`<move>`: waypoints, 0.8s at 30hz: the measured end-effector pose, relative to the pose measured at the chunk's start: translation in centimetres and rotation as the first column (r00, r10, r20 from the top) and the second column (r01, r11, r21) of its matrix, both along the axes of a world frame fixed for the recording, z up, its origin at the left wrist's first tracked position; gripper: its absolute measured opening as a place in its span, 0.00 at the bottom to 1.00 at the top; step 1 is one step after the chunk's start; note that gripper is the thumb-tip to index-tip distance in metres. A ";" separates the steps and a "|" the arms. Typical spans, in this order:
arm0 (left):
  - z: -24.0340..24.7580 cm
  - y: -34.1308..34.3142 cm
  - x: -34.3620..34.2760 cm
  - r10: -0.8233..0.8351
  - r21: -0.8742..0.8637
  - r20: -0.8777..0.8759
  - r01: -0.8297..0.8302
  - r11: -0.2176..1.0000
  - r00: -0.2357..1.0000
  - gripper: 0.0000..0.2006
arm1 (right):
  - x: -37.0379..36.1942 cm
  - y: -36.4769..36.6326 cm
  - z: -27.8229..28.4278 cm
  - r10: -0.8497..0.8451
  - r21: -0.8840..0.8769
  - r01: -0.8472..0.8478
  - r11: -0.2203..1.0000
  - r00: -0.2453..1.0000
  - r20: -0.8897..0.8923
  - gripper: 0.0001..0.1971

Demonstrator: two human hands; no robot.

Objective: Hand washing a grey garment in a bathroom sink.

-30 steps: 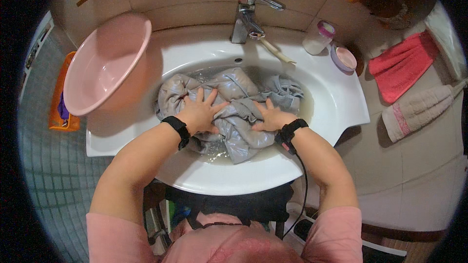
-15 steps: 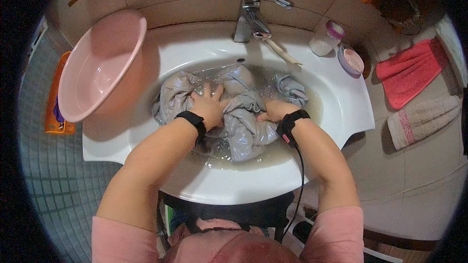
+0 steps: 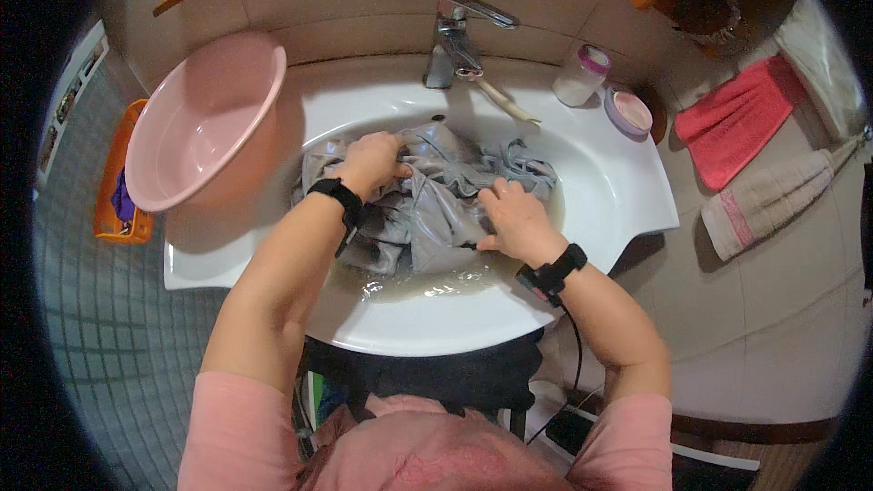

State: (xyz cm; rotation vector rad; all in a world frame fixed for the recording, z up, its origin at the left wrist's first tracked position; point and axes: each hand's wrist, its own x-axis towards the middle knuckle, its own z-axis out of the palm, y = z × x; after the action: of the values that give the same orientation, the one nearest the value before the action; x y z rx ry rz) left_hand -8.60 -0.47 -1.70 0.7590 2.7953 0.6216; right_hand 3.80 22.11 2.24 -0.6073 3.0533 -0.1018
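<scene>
since half a second ago the left hand (image 3: pixel 371 162) has slid farther up the wet grey cloth garment (image 3: pixel 436 209), fingers curled gripping a fold, while the right hand (image 3: pixel 511 216) presses half-open on it in the white ceramic basin (image 3: pixel 600 191), so kneading goes best with the fabric kept under the murky water.

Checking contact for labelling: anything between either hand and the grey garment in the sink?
Nothing visible. The left hand and right hand both press straight on the wet grey garment in the white sink; the faucet stands behind it.

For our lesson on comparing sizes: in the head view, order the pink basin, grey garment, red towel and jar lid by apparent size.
1. Pink basin
2. Grey garment, bunched and part hidden by hands, so possibly larger
3. Red towel
4. Jar lid
</scene>
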 end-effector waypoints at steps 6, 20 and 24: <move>1.1 4.4 7.0 -0.072 0.065 -0.371 0.104 0.992 0.926 0.21 | -1.4 0.8 -4.5 -0.075 0.221 0.072 0.973 0.997 0.003 0.09; -1.2 5.6 9.3 0.061 -0.093 -0.347 -0.100 0.991 0.936 0.10 | -0.1 3.6 10.9 -0.348 -0.643 0.175 0.745 0.926 -0.150 0.10; -0.9 5.1 9.9 0.061 0.001 -0.379 -0.065 0.998 0.923 0.07 | 2.1 3.4 2.3 -0.272 -0.130 0.290 0.948 0.953 0.136 0.21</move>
State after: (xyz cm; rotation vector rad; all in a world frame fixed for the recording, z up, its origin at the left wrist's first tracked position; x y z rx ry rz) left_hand 1.35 4.68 -2.58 0.8719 3.1825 0.5139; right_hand 5.93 25.48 4.58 -0.1565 3.0140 -0.3606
